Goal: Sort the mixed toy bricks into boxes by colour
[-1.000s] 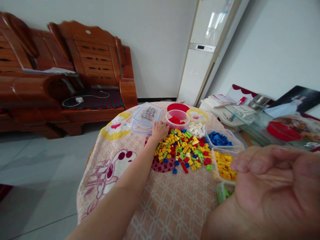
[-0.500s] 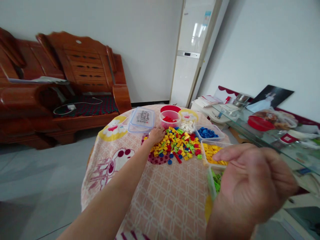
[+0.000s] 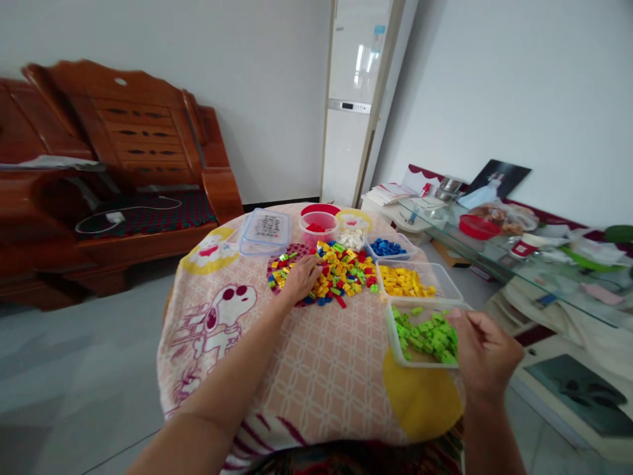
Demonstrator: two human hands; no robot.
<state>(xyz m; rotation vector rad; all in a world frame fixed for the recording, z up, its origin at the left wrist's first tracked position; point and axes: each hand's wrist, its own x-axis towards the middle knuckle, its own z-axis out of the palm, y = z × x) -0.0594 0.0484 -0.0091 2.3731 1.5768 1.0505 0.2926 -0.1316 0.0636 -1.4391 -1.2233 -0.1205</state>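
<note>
My left hand (image 3: pixel 302 277) rests at the left side of a mixed pile of toy building bricks (image 3: pixel 343 270), its fingers stretched onto the pieces; their tips are partly hidden. My right hand (image 3: pixel 489 353) is at the right edge of a clear plastic box (image 3: pixel 398 361) of green bricks (image 3: pixel 430 333). Its fingers are curled and thumb and forefinger pressed together; whatever is between them is not visible.
Beyond the green box stand a box of yellow bricks (image 3: pixel 403 282) and one of blue bricks (image 3: pixel 387 247). White bricks (image 3: pixel 352 239) lie in a heap near a round tub (image 3: pixel 319 237) with red bricks. Clear lids (image 3: pixel 266 232) are at the back left. A glass-topped table (image 3: pixel 524 270) stands right.
My right hand has moved down and away from the camera, to the green box's right edge. My left hand has shifted nearer along the pile's left side. The view has turned slightly right.
</note>
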